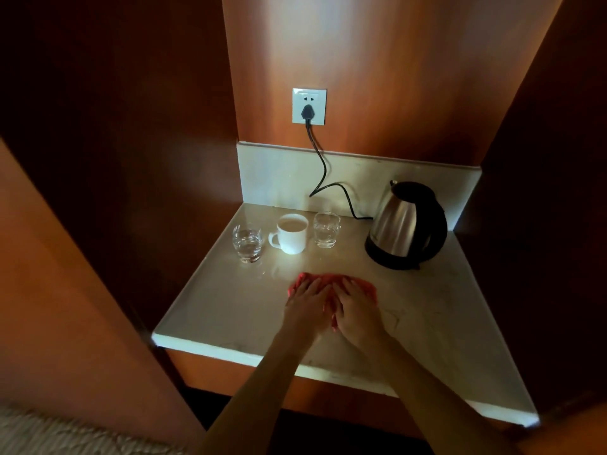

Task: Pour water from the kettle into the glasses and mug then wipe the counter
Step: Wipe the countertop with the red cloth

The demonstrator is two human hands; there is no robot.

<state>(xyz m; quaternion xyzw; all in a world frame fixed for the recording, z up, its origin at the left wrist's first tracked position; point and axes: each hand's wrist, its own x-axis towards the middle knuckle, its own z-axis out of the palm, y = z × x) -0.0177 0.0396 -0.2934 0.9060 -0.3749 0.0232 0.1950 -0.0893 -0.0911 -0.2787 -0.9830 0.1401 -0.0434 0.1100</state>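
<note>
Left hand (308,298) and right hand (353,302) lay flat, fingers straight, pressing crumpled red cloth (330,282) on pale marble counter (230,310), steel kettle (405,224) upright on black base (back right, corded), white ceramic mug (292,234) between two clear tumblers, left glass (247,241), right glass (326,228).

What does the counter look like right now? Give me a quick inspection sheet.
Surface: pale stone counter, dimly lit.
Job's things: kettle on its base, right rear; left glass, mug and right glass in a row, all holding liquid; red cloth front centre.
Clutter: nothing seen.
Hands: left hand and right hand press flat on the cloth.
Cables: black cord runs from wall socket to the kettle.
Surroundings: wooden alcove walls.
</note>
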